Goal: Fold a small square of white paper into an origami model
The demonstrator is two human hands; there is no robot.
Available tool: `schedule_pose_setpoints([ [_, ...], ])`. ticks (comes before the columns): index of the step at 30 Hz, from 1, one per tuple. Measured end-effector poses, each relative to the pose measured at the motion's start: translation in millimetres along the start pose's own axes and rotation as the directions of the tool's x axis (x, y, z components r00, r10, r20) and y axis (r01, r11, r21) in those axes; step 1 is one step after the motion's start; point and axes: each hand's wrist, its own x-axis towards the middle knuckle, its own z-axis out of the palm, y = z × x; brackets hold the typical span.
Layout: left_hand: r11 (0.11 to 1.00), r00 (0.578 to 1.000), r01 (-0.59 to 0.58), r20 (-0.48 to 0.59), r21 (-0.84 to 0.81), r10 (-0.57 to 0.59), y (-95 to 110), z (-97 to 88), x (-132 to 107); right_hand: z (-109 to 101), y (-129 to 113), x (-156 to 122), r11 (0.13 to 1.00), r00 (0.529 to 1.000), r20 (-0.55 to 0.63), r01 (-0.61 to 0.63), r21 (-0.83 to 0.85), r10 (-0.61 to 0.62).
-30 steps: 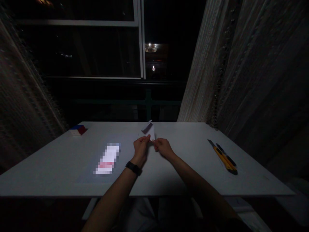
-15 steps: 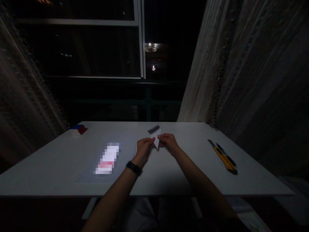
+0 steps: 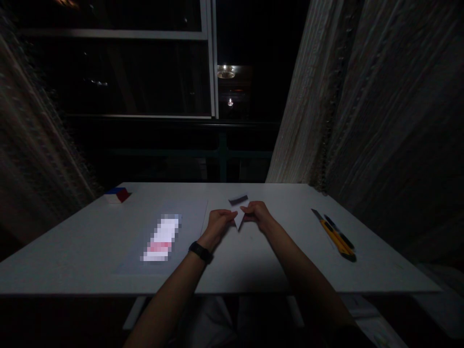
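White folded paper [image 3: 238,216] sits pinched between your 2 hands over the middle of the white table [image 3: 253,261]. Your left hand [image 3: 216,224] grips its left edge with curled fingers; your right hand [image 3: 258,215] clamps the right edge. A yellow utility knife [image 3: 334,237] lies well apart to your right, a red and blue cube [image 3: 116,195] near the far left corner.

Folded piece [image 3: 239,220]: thin white paper, matt, I'd say.
Table [image 3: 90,241]: smooth matt white top.
Curtain [image 3: 362,121]: rough woven cloth.
Knife [image 3: 335,238]: I see yellow plastic.
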Motion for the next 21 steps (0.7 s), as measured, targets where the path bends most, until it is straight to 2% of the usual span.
schedule_pose_setpoints([
  [4, 0.999, 0.997, 0.038, 0.063, -0.027, -0.036, 0.5, 0.4, 0.0, -5.1, -1.2, 2.7, 0.999, 0.997, 0.070, -0.044, 0.007, 0.043],
  [8, 0.999, 0.997, 0.039, 0.062, -0.029, -0.037, 0.7, 0.6, 0.4, -5.7, -0.6, 3.8, 0.998, 0.994, 0.105, -0.046, 0.031, 0.042],
  [14, 0.998, 0.996, 0.062, 0.057, -0.004, -0.062, 1.9, -0.5, -0.8, -8.3, 0.2, 6.0, 1.000, 1.000, -0.021, 0.003, 0.030, -0.002],
  [21, 0.998, 0.994, 0.068, 0.083, -0.007, -0.067, -2.6, -2.0, 3.2, -11.0, -1.7, 6.9, 0.998, 1.000, 0.017, -0.022, 0.052, 0.021],
])
